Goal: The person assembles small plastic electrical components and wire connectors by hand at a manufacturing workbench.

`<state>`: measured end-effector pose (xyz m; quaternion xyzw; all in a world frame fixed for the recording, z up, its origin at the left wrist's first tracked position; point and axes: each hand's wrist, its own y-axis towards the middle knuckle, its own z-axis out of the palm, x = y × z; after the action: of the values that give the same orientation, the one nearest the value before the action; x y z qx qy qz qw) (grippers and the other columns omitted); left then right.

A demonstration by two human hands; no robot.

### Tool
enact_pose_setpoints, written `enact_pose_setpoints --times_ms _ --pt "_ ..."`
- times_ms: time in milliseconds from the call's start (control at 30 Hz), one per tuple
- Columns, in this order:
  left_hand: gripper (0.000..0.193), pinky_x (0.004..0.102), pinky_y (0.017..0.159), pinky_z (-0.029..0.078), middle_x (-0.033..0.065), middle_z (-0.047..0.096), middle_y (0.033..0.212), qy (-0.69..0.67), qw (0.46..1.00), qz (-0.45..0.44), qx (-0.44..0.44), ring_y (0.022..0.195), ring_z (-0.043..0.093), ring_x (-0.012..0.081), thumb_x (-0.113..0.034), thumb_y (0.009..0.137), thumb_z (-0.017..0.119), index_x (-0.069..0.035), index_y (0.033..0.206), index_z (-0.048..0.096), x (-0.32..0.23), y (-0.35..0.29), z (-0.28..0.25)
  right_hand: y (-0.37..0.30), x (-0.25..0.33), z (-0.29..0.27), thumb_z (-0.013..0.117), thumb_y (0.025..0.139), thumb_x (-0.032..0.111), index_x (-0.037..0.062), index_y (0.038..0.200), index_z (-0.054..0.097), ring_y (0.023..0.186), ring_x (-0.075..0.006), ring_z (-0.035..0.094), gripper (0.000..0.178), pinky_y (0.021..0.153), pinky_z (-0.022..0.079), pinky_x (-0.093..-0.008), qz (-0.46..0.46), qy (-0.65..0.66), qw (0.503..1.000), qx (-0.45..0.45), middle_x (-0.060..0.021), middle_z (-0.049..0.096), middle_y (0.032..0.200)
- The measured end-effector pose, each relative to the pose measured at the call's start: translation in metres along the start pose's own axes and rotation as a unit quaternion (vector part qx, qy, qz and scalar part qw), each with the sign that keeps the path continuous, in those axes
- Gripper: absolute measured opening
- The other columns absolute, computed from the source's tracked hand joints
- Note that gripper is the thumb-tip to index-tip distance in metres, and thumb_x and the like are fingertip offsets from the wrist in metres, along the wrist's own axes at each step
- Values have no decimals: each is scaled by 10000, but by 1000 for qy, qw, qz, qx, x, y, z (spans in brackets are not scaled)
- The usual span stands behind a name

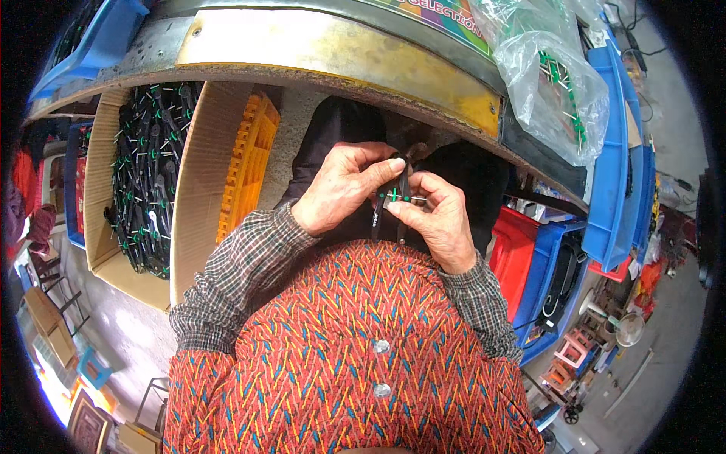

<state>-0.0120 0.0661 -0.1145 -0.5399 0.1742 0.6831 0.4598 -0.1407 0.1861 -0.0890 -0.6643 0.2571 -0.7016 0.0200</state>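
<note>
Over my lap, both hands work on a small black part (380,210) with a long narrow arm, printed in white, and green and pale bits at its middle. My left hand (338,189) pinches its upper end between thumb and fingers. Lower on the right, my right hand (442,227) closes thumb and fingers near the green bits. Its exact kind cannot be made out, and fingers hide some of it. To the left, a cardboard box (198,178) holds a heap of similar black parts (155,174) with green spots and thin silvery pins.
The worn workbench edge (340,45) curves across in front of me. A clear plastic bag (560,113) with green pieces hangs over it beside a blue bin (611,159). Right of my lap stand a red crate (510,253) and a blue crate (541,280). An orange crate (246,163) is beside the box.
</note>
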Motion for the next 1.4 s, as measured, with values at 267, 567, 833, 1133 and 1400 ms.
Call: enact_pose_setpoints --times_ms 267,567,833,1133,1400 --pt "192 206 562 373 -57 545 711 6 1000 -4 -10 650 439 16 -201 919 608 -13 925 648 0 -1 1 2 -1 -7 702 831 177 -12 868 638 678 -34 519 203 583 427 -214 16 -132 991 25 13 609 736" --pt "229 202 564 383 -54 556 726 -15 1000 -6 -10 647 440 14 -217 914 619 -5 996 654 9 1 -1 2 1 0 700 834 185 -23 809 629 661 -39 512 221 571 425 -224 -16 -101 995 -4 23 568 648" --pt "235 202 563 392 -43 576 759 8 1000 -9 -10 642 453 20 -221 913 621 -2 996 648 12 1 -2 3 -3 8 675 854 212 -19 754 603 638 -35 439 262 535 380 -243 -12 -88 996 -18 21 509 618" --pt "222 205 576 416 -32 590 761 -4 1000 -13 -3 654 487 24 -221 914 616 -9 972 651 8 2 -2 4 -9 -12 690 831 149 -11 875 630 661 -36 508 177 576 425 -218 18 -177 983 47 14 592 726" --pt "231 204 564 397 -42 577 741 -27 999 -23 -1 645 459 22 -224 911 618 -17 1006 656 14 3 -1 3 -2 1 686 847 212 -45 839 623 670 -35 481 265 589 417 -221 -29 -76 997 -11 -18 581 679"
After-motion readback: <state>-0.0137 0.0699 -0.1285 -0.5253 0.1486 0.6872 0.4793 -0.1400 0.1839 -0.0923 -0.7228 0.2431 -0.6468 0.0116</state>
